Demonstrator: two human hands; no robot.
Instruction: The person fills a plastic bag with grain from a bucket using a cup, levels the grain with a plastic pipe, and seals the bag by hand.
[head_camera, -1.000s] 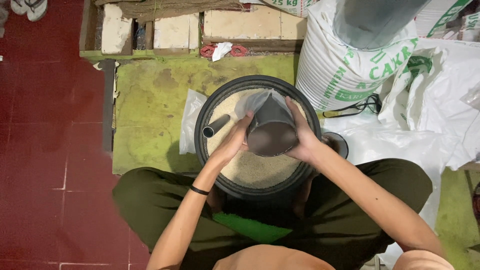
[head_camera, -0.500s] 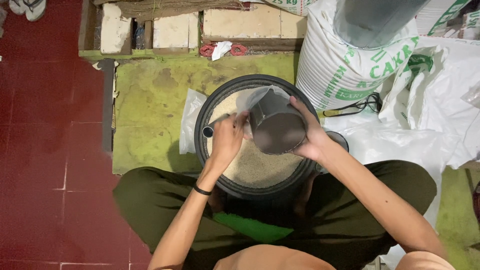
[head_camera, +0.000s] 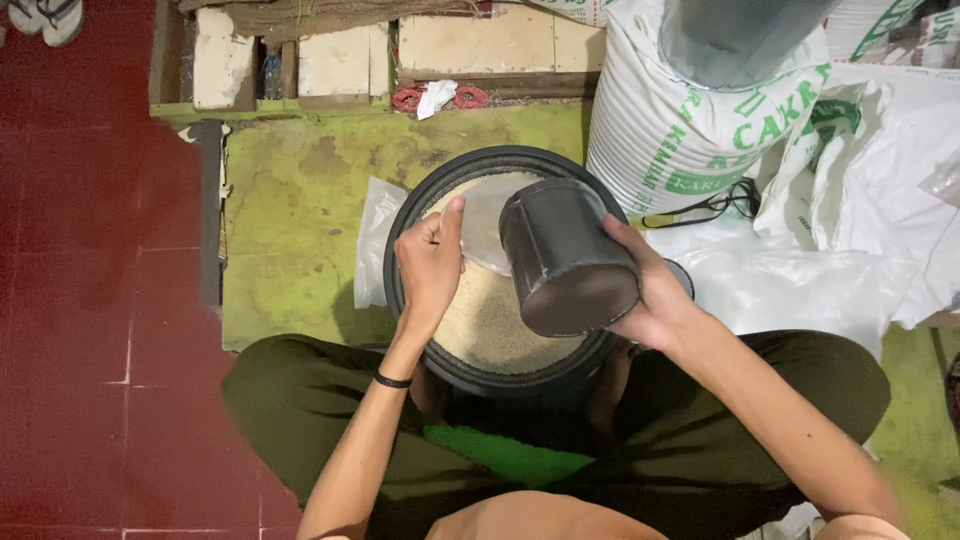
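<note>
I sit cross-legged with a round black basin (head_camera: 432, 190) of pale grain (head_camera: 490, 320) in front of me. My right hand (head_camera: 655, 295) grips a dark metal can (head_camera: 565, 260), tilted with its bottom toward me and its mouth pointing away. My left hand (head_camera: 430, 262) pinches the edge of a clear plastic bag (head_camera: 480, 225) held open over the grain, right at the can's mouth. A black band sits on my left wrist.
A large white printed sack (head_camera: 680, 130) stands at the back right, with white plastic sheeting (head_camera: 860, 240) beside it. A second clear bag (head_camera: 372, 245) lies left of the basin on the green mat (head_camera: 290, 240). Red tiles (head_camera: 90, 300) lie to the left, wooden boards behind.
The can rose out of the grain and tipped toward the bag. My left hand moved from the can's side to the bag's edge, lifting it.
</note>
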